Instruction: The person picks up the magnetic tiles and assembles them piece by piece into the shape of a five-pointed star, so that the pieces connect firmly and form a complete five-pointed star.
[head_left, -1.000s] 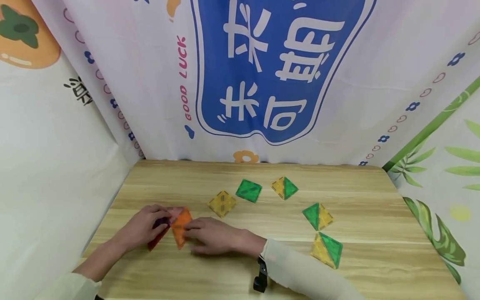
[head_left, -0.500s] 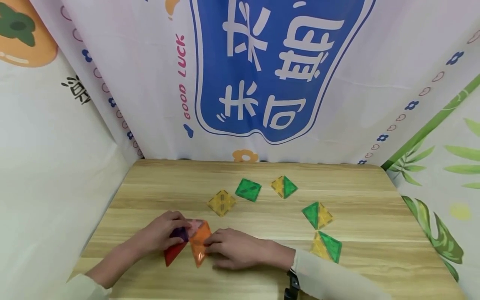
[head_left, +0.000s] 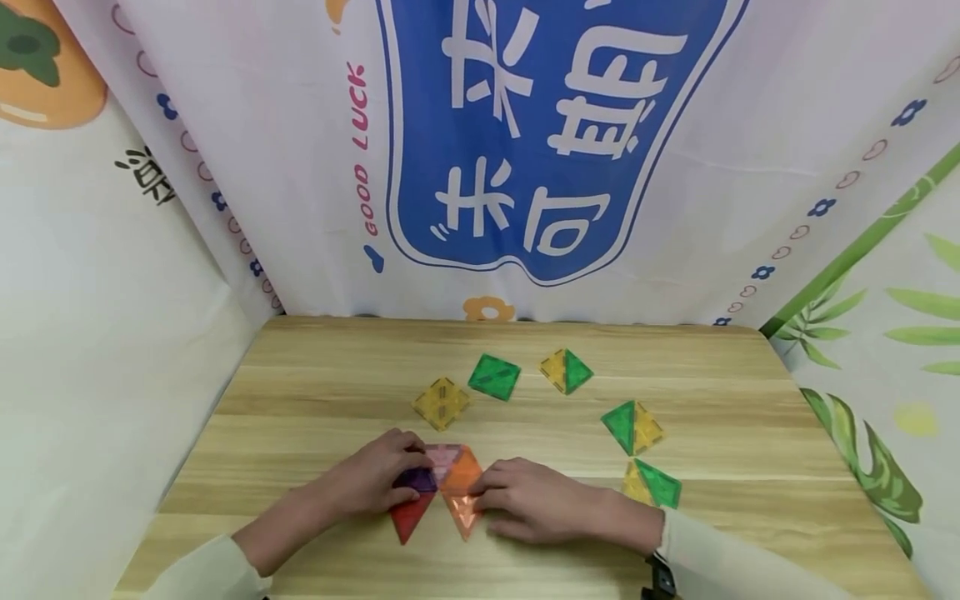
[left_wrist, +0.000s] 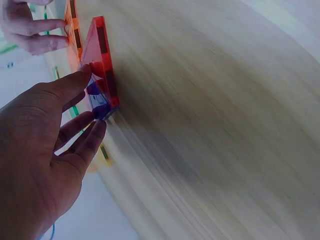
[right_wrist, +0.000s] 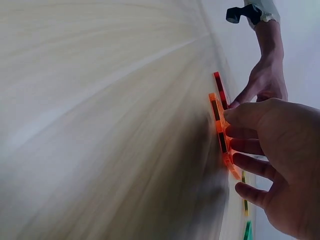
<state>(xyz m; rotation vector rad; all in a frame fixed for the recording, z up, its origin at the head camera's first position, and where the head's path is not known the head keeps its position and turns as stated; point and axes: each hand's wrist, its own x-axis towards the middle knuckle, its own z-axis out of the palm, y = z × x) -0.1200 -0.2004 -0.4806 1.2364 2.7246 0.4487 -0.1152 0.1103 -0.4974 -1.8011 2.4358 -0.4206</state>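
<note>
A joined group of triangular tiles lies on the wooden table: red (head_left: 409, 518), purple (head_left: 416, 479), pink (head_left: 443, 458) and two orange ones (head_left: 461, 472), with a gap at the near side between red and lower orange. My left hand (head_left: 371, 477) pinches the purple tile between thumb and fingers; the left wrist view shows its thumb near the red tile (left_wrist: 100, 55) and fingertips at the purple tile's edge (left_wrist: 99, 102). Relaxed fingers of my right hand (head_left: 543, 502) touch the orange tiles' right edge, also visible in the right wrist view (right_wrist: 220, 125).
Beyond the hands, an all-yellow pair (head_left: 441, 404) and an all-green pair (head_left: 495, 377) lie flat. Green-and-yellow pairs sit at the back (head_left: 577, 372), at the right (head_left: 619, 426) and beside the right forearm (head_left: 660, 482). Printed cloth (head_left: 315, 208) hangs behind the table.
Both hands and the joined tiles between them have moved right and somewhat nearer across the table. The right forearm now covers part of the nearest green-and-yellow pair.
</note>
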